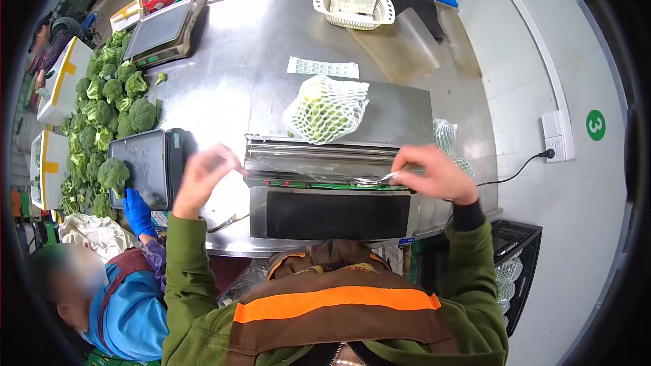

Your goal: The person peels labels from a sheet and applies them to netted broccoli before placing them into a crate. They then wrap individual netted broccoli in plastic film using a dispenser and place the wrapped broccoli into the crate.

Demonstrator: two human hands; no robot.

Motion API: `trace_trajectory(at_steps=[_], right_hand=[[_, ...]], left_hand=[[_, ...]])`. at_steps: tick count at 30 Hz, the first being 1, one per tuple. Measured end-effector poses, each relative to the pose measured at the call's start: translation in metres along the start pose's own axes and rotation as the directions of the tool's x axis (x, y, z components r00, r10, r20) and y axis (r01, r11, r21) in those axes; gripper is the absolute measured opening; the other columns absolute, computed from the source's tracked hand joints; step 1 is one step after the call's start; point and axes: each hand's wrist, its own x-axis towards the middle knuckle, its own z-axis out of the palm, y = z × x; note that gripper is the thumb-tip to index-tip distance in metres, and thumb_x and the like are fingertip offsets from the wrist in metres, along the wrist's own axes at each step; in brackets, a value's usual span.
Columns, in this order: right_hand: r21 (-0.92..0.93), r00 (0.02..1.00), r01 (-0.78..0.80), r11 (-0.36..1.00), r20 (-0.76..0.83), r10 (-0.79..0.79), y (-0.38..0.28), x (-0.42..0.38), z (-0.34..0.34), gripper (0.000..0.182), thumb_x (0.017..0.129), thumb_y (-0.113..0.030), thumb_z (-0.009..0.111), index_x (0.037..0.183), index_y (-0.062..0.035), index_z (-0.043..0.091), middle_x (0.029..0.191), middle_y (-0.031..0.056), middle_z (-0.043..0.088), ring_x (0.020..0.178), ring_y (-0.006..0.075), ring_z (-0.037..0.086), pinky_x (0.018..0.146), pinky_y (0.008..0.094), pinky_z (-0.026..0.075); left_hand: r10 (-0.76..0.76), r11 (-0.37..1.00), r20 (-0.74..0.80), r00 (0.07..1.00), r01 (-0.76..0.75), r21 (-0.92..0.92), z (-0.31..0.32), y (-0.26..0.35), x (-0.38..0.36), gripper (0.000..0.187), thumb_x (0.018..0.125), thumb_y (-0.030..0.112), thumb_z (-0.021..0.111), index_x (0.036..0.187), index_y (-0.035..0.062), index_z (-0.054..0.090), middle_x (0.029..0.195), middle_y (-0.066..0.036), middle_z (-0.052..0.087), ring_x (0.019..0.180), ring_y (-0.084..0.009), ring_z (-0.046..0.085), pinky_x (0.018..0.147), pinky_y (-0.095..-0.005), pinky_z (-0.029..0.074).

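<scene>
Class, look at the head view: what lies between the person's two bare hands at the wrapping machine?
In the head view, clear plastic film stretches from the left hand to the right hand.

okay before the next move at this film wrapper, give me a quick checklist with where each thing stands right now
1. Both hands on the film: ok. The left hand and right hand each pinch an end of the clear film drawn across the wrapping machine.
2. Film flat and unwrinkled: cannot tell, too glary.
3. Item within reach: ok. The netted broccoli lies on the plate behind the roll.
4. Black pad free of objects: ok.
5. Neighbour out of the way: ok. The blue-gloved hand stays by the scale to the left.
6. Label strip at hand: ok, lying behind the broccoli.
</scene>
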Motion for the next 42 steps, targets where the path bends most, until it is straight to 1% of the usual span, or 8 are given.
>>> trace_trajectory(at_steps=[6, 11, 16, 23, 27, 31, 36, 42], right_hand=[[-0.113, 0.876, 0.003, 0.994, -0.478, -0.057, 0.010, 0.140, -0.058, 0.015, 0.087, -0.012, 0.070, 0.099, -0.0057, 0.065, 0.085, 0.0064, 0.069, 0.075, 0.0146, 0.066, 0.069, 0.0282, 0.052], [-0.844, 0.749, 0.388, 0.369, 0.055, -0.661, 0.097, 0.138, -0.033, 0.049, 0.082, -0.009, 0.063, 0.130, -0.0145, 0.058, 0.119, 0.0114, 0.065, 0.104, 0.0275, 0.065, 0.087, 0.0360, 0.053], [-0.580, 0.881, 0.307, 0.754, -0.125, -0.455, 0.116, 0.131, 0.020, 0.068, 0.077, -0.013, 0.068, 0.140, -0.0019, 0.044, 0.141, 0.0159, 0.048, 0.122, 0.0338, 0.054, 0.102, 0.0421, 0.045], [-0.118, 0.842, 0.332, 0.936, -0.411, -0.350, 0.053, 0.028, 0.063, 0.070, 0.065, -0.045, 0.084, 0.111, 0.0016, 0.060, 0.102, 0.0188, 0.065, 0.094, 0.0384, 0.063, 0.080, 0.0438, 0.052], [0.322, 0.986, -0.078, 0.943, -0.116, 0.121, 0.030, -0.055, 0.115, 0.055, 0.093, -0.051, 0.061, 0.102, 0.0023, 0.065, 0.088, 0.0241, 0.064, 0.082, 0.0280, 0.067, 0.069, 0.0393, 0.051], [0.827, 0.845, -0.473, 0.303, 0.329, 0.421, 0.066, -0.098, 0.187, 0.065, 0.096, -0.056, 0.053, 0.135, -0.0041, 0.054, 0.117, 0.0158, 0.065, 0.096, 0.0240, 0.067, 0.080, 0.0394, 0.056], [0.957, 0.845, -0.273, -0.102, 0.289, 0.449, 0.078, -0.141, 0.203, 0.074, 0.097, -0.057, 0.049, 0.144, -0.0012, 0.037, 0.138, 0.0162, 0.049, 0.111, 0.0272, 0.061, 0.085, 0.0402, 0.057], [0.350, 0.578, -0.254, 0.902, -0.693, 0.432, 0.053, -0.120, 0.243, 0.027, 0.099, -0.026, 0.059, 0.095, 0.0000, 0.050, 0.084, 0.0106, 0.054, 0.068, 0.0213, 0.055, 0.059, 0.0351, 0.046]], left_hand=[[0.390, 0.905, -0.471, 0.791, -0.233, 0.357, -0.012, -0.031, 0.151, 0.007, 0.098, 0.009, 0.055, 0.100, 0.0041, 0.060, 0.088, -0.008, 0.066, 0.078, -0.0171, 0.062, 0.076, -0.0273, 0.048], [0.468, 0.029, 0.547, 0.694, -0.631, 0.775, -0.003, -0.060, 0.150, 0.039, 0.085, 0.001, 0.060, 0.122, 0.0118, 0.059, 0.125, -0.013, 0.060, 0.107, -0.0298, 0.060, 0.090, -0.0375, 0.049], [0.380, 0.385, 0.563, 0.734, -0.679, 0.625, 0.036, -0.094, 0.174, 0.054, 0.070, 0.004, 0.063, 0.123, 0.0006, 0.057, 0.131, -0.019, 0.056, 0.121, -0.0387, 0.052, 0.099, -0.0442, 0.045], [-0.165, 0.959, 0.473, 0.866, 0.030, 0.281, 0.065, -0.019, 0.082, 0.069, 0.074, 0.008, 0.079, 0.134, -0.0042, 0.049, 0.127, -0.013, 0.061, 0.114, -0.0228, 0.060, 0.096, -0.0369, 0.050], [-0.621, 0.598, 0.447, 0.644, 0.758, -0.261, 0.106, -0.051, -0.019, 0.062, 0.081, 0.008, 0.076, 0.134, -0.0054, 0.047, 0.123, -0.017, 0.061, 0.109, -0.0262, 0.063, 0.087, -0.0433, 0.057], [-0.752, 0.261, 0.549, 0.366, 0.929, -0.261, 0.115, -0.119, -0.083, 0.040, 0.095, 0.023, 0.065, 0.122, -0.0035, 0.053, 0.095, -0.026, 0.068, 0.081, -0.0408, 0.071, 0.076, -0.0493, 0.060], [-0.732, 0.617, 0.119, 0.671, 0.727, -0.301, 0.119, -0.086, -0.126, 0.034, 0.104, 0.030, 0.047, 0.114, -0.0013, 0.050, 0.100, -0.023, 0.066, 0.091, -0.0335, 0.069, 0.078, -0.0451, 0.058], [-0.095, 0.941, -0.287, 0.953, 0.180, 0.286, 0.161, -0.092, -0.151, 0.013, 0.103, 0.014, 0.051, 0.094, 0.0050, 0.054, 0.076, -0.002, 0.054, 0.070, -0.0095, 0.055, 0.061, -0.0249, 0.047]])
